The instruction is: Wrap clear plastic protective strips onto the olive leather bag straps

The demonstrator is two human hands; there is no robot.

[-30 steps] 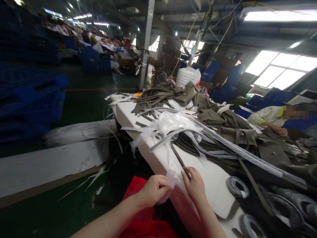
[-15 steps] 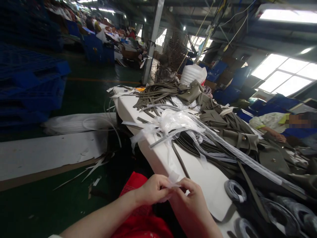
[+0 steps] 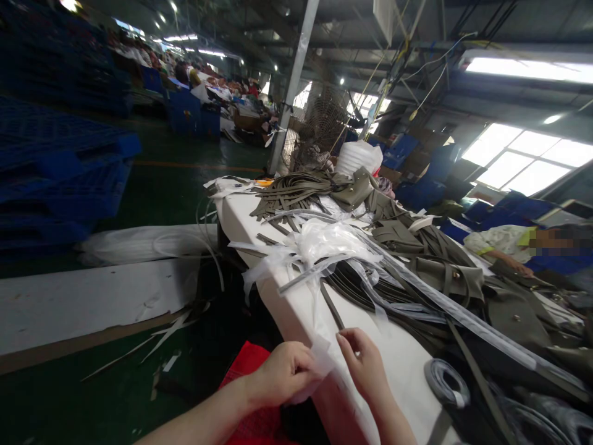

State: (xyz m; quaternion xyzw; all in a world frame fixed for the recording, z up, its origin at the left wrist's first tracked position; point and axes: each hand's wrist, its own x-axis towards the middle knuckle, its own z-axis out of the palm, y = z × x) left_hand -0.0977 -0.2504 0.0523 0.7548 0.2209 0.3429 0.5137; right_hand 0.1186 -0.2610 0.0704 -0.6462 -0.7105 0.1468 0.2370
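Hands are working at the near table (image 3: pixel 398 346) edge: left hand (image 3: pixel 282 374) pinching clear plastic film (image 3: pixel 324 355), right hand (image 3: pixel 364 361) pinching the dark strap (image 3: pixel 331 306). Film is looking thin, likely tearing if yanked.

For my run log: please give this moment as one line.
left hand: pinches plastic film | right hand: holds olive strap | white table

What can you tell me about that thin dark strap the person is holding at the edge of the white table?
The dark strap is a long, narrow, flat olive-grey strip, leather-like by its look. It lies on the white table, running from the heap of straps and clear plastic down to the right hand, whose fingers pinch its near end. A clear plastic sleeve wraps that end, and the left hand grips the sleeve.
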